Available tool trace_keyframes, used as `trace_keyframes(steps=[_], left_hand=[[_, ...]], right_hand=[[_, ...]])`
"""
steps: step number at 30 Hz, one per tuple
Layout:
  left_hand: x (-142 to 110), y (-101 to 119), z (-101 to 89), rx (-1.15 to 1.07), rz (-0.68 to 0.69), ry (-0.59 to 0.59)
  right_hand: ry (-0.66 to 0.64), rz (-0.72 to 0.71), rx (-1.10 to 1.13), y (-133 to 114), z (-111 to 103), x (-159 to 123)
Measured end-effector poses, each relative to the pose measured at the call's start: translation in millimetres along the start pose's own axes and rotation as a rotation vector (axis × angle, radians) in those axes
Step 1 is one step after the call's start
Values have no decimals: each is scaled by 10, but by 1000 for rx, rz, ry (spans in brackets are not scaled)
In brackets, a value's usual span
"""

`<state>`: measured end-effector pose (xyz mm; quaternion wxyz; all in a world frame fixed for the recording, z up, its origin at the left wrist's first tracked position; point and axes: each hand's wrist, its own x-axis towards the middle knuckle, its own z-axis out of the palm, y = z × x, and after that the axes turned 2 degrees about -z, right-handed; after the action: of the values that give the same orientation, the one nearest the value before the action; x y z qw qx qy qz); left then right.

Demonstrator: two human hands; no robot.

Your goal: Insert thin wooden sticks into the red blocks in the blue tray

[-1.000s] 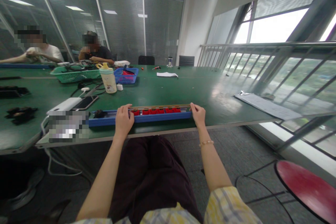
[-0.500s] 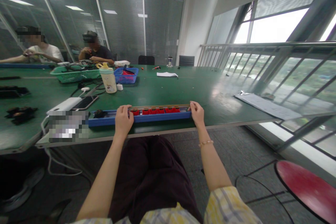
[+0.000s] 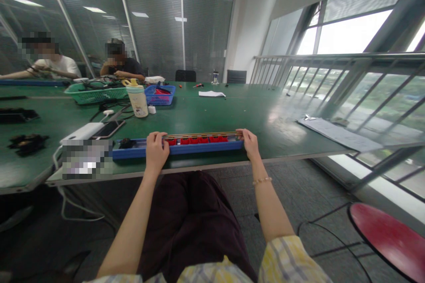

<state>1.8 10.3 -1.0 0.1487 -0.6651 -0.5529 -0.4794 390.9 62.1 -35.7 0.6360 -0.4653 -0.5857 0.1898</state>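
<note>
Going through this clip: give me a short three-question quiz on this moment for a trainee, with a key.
1. Which wrist wears the bracelet, left or right?
2. True or false: the left hand and the right hand are both on the long blue tray.
3. Fill in the colour: the mesh basket to the left of the yellow-capped bottle is ____.

Key: 1. right; 2. true; 3. green.
</note>
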Motion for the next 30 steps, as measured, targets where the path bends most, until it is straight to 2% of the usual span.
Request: trace_keyframes(steps=[10, 20, 30], left_hand=[[-2, 42, -39, -41, 54, -58], [0, 26, -25, -16, 58, -50], [0, 22, -21, 0, 73, -48]], right_hand=[[127, 73, 90, 69, -5, 22], [270, 109, 85, 56, -22, 17], [395, 107, 180, 191, -42, 39]])
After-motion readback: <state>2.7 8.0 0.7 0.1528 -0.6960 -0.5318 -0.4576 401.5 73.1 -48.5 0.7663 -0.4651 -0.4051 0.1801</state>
